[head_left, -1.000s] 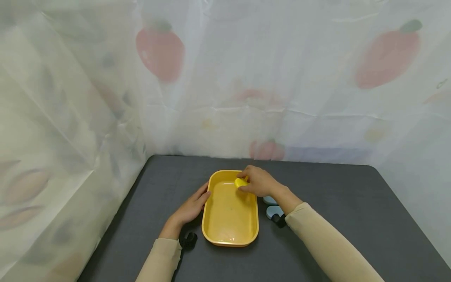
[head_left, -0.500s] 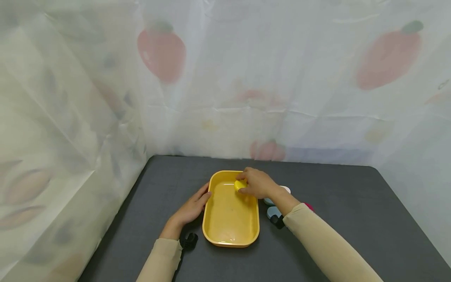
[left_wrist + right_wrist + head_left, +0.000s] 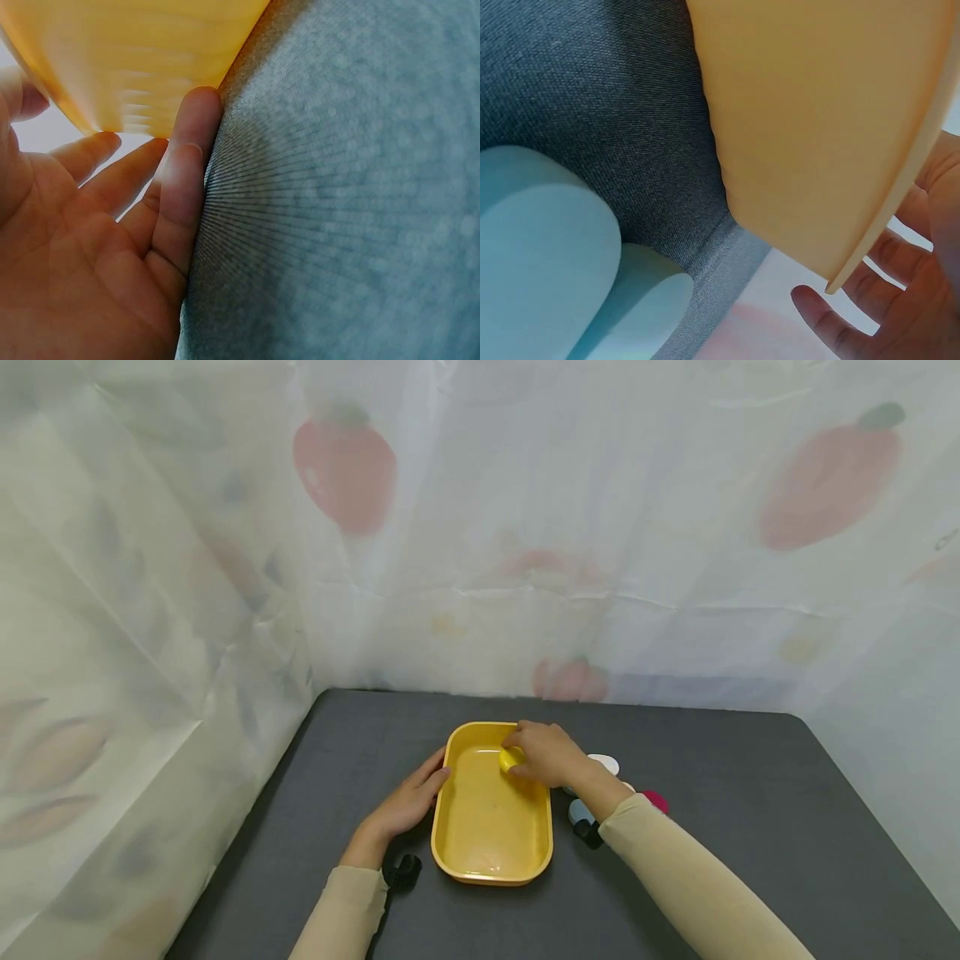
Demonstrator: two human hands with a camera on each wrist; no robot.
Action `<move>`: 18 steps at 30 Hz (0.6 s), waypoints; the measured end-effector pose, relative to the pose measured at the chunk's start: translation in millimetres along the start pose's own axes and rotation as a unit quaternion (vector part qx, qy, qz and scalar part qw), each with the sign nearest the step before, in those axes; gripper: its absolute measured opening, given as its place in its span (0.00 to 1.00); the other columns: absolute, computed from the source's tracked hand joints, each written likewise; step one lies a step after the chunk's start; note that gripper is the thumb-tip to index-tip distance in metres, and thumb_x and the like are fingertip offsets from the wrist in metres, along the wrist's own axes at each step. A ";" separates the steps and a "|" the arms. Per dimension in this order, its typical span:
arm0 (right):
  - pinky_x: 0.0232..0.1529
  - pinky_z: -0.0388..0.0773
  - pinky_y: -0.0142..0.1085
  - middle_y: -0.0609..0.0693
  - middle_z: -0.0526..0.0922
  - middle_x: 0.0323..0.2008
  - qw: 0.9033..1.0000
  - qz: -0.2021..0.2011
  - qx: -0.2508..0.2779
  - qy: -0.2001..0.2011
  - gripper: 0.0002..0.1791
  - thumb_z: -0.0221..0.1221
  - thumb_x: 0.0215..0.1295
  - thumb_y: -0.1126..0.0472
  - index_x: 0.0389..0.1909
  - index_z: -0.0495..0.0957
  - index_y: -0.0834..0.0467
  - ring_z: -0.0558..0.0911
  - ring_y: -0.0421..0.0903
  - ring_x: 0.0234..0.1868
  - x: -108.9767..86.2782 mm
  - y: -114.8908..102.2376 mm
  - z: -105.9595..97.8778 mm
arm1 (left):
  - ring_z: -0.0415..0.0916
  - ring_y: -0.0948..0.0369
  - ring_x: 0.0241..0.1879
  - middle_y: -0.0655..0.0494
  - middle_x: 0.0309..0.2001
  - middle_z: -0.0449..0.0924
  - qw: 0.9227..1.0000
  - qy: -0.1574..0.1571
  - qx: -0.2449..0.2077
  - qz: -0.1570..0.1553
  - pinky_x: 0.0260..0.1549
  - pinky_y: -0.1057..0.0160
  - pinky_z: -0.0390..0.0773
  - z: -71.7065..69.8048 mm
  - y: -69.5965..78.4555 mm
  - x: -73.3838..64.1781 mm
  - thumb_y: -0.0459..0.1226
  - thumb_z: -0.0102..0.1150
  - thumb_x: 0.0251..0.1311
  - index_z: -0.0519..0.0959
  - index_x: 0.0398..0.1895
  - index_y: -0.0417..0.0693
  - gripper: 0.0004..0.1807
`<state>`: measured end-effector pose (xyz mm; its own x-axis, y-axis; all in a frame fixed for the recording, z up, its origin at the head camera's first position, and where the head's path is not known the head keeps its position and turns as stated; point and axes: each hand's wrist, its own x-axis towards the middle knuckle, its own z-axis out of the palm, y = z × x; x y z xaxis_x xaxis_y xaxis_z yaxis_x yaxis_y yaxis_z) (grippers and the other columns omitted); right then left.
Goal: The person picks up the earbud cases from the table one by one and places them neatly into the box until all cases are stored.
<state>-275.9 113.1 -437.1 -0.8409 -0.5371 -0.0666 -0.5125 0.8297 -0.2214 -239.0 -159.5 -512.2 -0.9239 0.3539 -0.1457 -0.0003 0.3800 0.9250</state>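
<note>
A deep yellow tray [image 3: 491,827] lies lengthwise in front of me on the dark table. My left hand [image 3: 405,804] holds its left side, with the thumb at the rim; in the left wrist view, fingers [image 3: 199,120] lie against the outer wall. Over the tray's far right corner reaches my right hand [image 3: 553,754], pinching a small, smooth, rounded yellow piece [image 3: 509,759] between thumb and fingers, low inside the tray. The hand covers part of that piece. In the right wrist view the tray wall [image 3: 817,127] hides the piece and the thumb.
Right of the tray, partly under my right forearm, lie light blue rounded pieces [image 3: 544,247], a white one [image 3: 604,763] and a red one [image 3: 656,800]. Black wrist straps [image 3: 403,872] show at both cuffs. A printed curtain [image 3: 480,527] hangs behind the table [image 3: 712,777].
My right hand has lowered slightly with the yellow piece, and its forearm has shifted a little left, uncovering the white and red pieces. The left hand and the tray stay practically still.
</note>
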 end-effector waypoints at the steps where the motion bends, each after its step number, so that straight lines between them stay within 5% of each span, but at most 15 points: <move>1: 0.60 0.76 0.55 0.53 0.83 0.57 1.000 -0.002 -0.003 0.000 0.24 0.69 0.68 0.50 0.62 0.83 0.52 0.81 0.51 0.55 0.0 -0.2 0.5 | 0.66 0.50 0.74 0.55 0.82 0.54 1.000 0.001 0.000 -0.001 0.66 0.45 0.75 -0.1 0.0 0.0 0.53 0.41 0.83 0.50 0.85 0.66 0.32; 8: 0.60 0.74 0.57 0.53 0.82 0.60 1.000 -0.003 -0.025 -0.004 0.23 0.68 0.69 0.49 0.63 0.83 0.51 0.80 0.54 0.60 -0.8 -3.1 3.0 | 0.65 0.51 0.75 0.56 0.82 0.54 1.000 0.000 -0.001 -0.003 0.67 0.44 0.74 -0.7 0.6 -1.6 0.53 0.40 0.83 0.49 0.84 0.67 0.32; 18: 0.51 0.72 0.51 0.50 0.83 0.51 0.997 -0.009 -0.071 0.001 0.19 0.68 0.69 0.51 0.58 0.85 0.48 0.80 0.51 0.50 -2.1 -7.1 7.6 | 0.68 0.51 0.74 0.56 0.82 0.55 1.000 0.000 -0.003 -0.003 0.66 0.45 0.76 -1.8 1.4 -3.0 0.53 0.41 0.83 0.50 0.84 0.69 0.31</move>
<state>-269.2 107.2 -442.8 -0.8313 -0.5524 -0.0612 -0.5474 0.8328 -0.0821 -236.8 -161.6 -509.9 -0.9237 0.3520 -0.1514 -0.0083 0.3765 0.9264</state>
